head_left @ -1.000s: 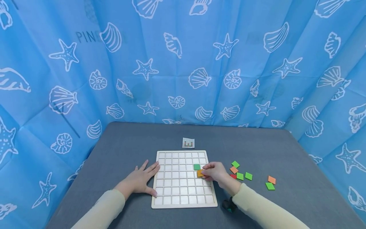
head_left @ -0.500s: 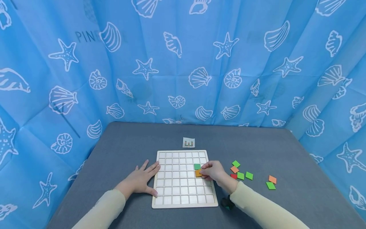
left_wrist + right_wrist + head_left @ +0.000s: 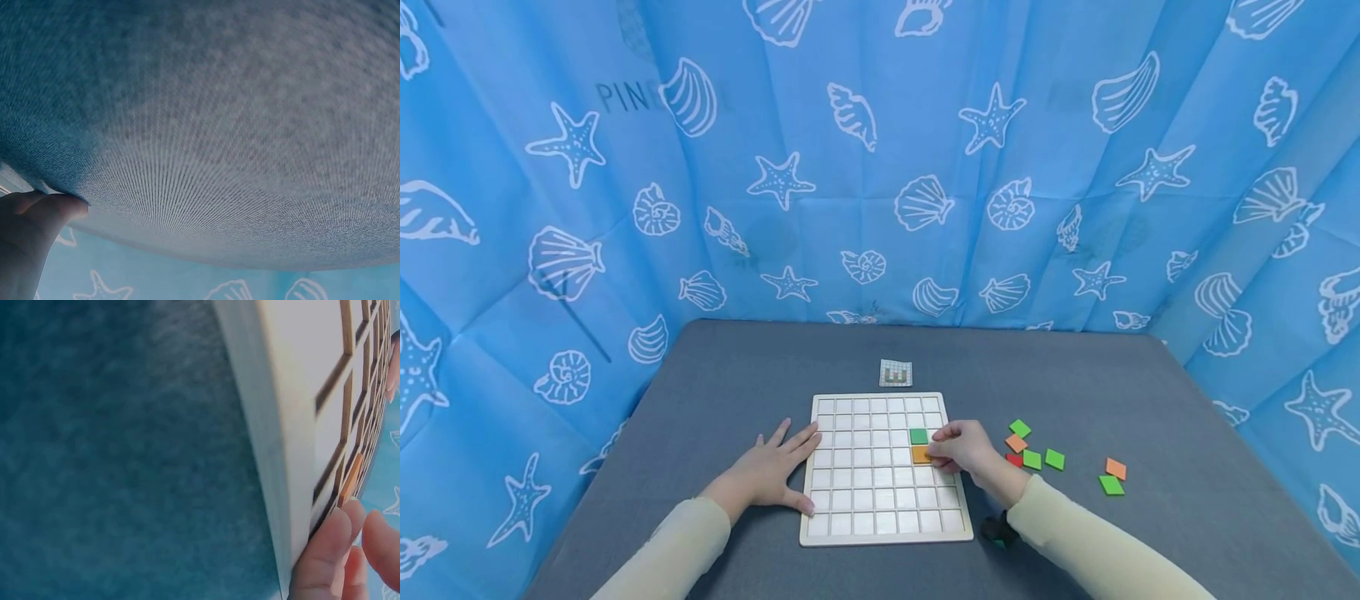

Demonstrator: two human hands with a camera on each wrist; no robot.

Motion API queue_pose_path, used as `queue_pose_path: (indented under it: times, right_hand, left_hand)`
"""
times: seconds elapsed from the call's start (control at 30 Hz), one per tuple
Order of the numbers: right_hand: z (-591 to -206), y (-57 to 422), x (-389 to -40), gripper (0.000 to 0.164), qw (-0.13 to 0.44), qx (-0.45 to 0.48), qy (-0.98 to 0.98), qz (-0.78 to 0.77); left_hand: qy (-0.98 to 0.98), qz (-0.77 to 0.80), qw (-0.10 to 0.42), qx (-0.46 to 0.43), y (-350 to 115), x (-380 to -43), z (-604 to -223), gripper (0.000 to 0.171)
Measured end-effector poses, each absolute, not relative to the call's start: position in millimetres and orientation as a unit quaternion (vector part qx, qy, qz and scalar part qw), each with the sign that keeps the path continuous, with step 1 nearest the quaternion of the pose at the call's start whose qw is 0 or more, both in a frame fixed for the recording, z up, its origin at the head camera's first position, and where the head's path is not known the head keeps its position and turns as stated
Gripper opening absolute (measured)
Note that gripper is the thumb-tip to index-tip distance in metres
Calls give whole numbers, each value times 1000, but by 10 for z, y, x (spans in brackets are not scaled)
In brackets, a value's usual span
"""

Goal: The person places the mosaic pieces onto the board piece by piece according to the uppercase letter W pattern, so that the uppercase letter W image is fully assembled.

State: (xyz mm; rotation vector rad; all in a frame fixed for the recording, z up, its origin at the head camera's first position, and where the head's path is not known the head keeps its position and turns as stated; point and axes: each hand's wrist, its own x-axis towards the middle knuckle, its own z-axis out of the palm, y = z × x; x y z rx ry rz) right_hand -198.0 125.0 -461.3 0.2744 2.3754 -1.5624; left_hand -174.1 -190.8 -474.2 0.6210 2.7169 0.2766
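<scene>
A white grid board (image 3: 887, 540) lies on the table. My left hand (image 3: 767, 471) rests spread along its left edge, fingertips and thumb on the rim; part of it shows dark in the left wrist view. On the board's right side sits a green square tile (image 3: 918, 436). Directly below it in the head view is an orange square tile (image 3: 921, 454). My right hand (image 3: 961, 448) reaches in from the right, its curled fingertips at the orange tile's right edge. In the right wrist view the orange tile (image 3: 351, 479) extends beyond the fingertips.
A small pattern card (image 3: 896, 373) lies behind the board. Several loose tiles lie to the right, among them a red one (image 3: 1015, 459), a light green one (image 3: 1055, 459) and a light orange one (image 3: 1116, 468). A dark object (image 3: 998, 530) lies beside the right sleeve.
The orange tile has shifted slightly left and now lies straight below the green tile. My right fingertips have drawn a little toward its right edge. The left hand stays in place.
</scene>
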Motion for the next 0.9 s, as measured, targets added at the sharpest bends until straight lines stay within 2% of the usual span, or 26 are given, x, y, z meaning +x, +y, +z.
queue_pose_path:
  times: [0.33,0.9]
  right_hand:
    - [-4546,1428,-1981,13,135,96,817,-553]
    - [-4187,1940,-2041,26,129,106,826,-539]
  left_hand:
    - [955,100,172,219,-1907,-1745,-4749,110]
    - [956,95,173,218,-1909,-1767,-4784,111]
